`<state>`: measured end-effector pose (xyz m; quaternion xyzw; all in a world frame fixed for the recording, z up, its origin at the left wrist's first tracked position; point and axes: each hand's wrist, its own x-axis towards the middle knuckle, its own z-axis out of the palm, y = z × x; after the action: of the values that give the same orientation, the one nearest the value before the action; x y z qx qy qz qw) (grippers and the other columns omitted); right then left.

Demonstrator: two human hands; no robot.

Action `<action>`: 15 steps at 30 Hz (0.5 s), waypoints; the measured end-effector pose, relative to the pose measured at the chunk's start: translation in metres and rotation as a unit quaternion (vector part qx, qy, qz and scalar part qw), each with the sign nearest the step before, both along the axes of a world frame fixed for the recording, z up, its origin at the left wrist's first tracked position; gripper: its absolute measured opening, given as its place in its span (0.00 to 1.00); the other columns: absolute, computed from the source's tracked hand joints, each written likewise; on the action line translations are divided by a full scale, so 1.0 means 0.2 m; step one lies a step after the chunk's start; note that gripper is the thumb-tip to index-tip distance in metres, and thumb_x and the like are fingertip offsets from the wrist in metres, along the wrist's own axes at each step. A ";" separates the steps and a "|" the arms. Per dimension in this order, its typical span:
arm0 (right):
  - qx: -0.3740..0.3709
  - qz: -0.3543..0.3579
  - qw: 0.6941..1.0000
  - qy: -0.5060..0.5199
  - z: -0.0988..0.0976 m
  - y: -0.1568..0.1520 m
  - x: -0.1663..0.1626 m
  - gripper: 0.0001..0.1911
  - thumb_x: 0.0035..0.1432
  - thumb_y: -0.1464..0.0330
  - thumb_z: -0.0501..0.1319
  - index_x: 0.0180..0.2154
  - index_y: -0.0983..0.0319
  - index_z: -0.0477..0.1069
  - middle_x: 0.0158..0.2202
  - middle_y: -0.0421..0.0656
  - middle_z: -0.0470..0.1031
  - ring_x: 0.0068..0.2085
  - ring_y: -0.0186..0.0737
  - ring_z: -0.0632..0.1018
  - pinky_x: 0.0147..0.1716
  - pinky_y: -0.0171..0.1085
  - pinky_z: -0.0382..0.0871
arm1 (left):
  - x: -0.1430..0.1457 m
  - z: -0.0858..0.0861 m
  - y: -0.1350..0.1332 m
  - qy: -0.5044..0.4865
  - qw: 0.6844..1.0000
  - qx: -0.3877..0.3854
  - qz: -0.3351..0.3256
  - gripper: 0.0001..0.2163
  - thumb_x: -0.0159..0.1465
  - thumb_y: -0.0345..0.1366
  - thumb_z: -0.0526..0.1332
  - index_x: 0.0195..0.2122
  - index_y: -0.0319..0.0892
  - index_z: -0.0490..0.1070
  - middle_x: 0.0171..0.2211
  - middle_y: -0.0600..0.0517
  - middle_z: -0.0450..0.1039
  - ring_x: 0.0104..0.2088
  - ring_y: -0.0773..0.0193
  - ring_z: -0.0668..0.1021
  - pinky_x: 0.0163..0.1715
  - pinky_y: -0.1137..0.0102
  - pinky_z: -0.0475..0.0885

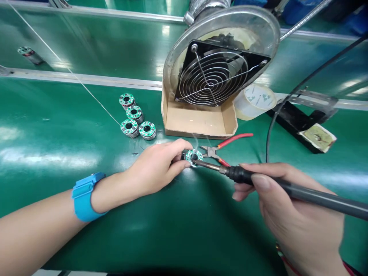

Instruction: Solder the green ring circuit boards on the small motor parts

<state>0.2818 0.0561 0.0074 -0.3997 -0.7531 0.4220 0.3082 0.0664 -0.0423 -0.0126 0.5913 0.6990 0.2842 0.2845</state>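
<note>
Left hand (153, 166) holds one ring board (193, 155), right hand (287, 218) one soldering iron (304, 193).

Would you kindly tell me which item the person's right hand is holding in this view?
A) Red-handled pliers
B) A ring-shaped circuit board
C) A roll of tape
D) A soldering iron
D. The right hand grips the dark handle of a soldering iron, whose metal tip reaches the ring-shaped circuit board held in the left hand.
</note>
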 end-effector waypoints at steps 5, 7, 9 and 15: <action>0.003 -0.011 1.000 -0.012 0.01 -0.01 0.00 0.11 0.61 0.51 0.66 0.35 0.49 0.80 0.20 0.36 0.79 0.17 0.39 0.77 0.21 0.38 0.78 | 0.00 0.00 0.00 -0.005 1.000 0.005 0.002 0.10 0.66 0.27 0.61 0.48 0.40 0.72 0.25 0.60 0.67 0.24 0.69 0.69 0.26 0.72 0.61; 0.001 -0.013 1.000 -0.014 0.01 0.00 -0.01 0.11 0.61 0.51 0.66 0.35 0.49 0.80 0.20 0.36 0.78 0.18 0.40 0.78 0.20 0.38 0.78 | 0.00 0.00 0.00 -0.005 1.000 0.003 0.003 0.10 0.66 0.27 0.61 0.48 0.41 0.71 0.25 0.60 0.67 0.24 0.69 0.69 0.26 0.72 0.61; 0.002 -0.011 1.000 -0.015 0.00 0.00 -0.01 0.11 0.61 0.51 0.66 0.35 0.49 0.80 0.20 0.36 0.79 0.19 0.42 0.79 0.20 0.39 0.78 | 0.00 0.00 0.01 -0.004 1.000 0.000 0.003 0.10 0.66 0.27 0.61 0.48 0.42 0.71 0.25 0.60 0.67 0.24 0.69 0.69 0.26 0.72 0.61; 0.007 -0.036 0.999 -0.012 0.03 -0.02 0.01 0.10 0.60 0.52 0.67 0.35 0.49 0.80 0.21 0.37 0.78 0.20 0.43 0.79 0.19 0.41 0.77 | -0.01 0.00 0.01 -0.003 1.000 -0.001 0.003 0.10 0.66 0.27 0.60 0.48 0.42 0.71 0.25 0.60 0.67 0.24 0.69 0.68 0.26 0.72 0.61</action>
<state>0.2828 0.0525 0.0126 -0.4292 -0.7452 0.4003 0.3165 0.0653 -0.0410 -0.0130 0.5883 0.6999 0.2864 0.2862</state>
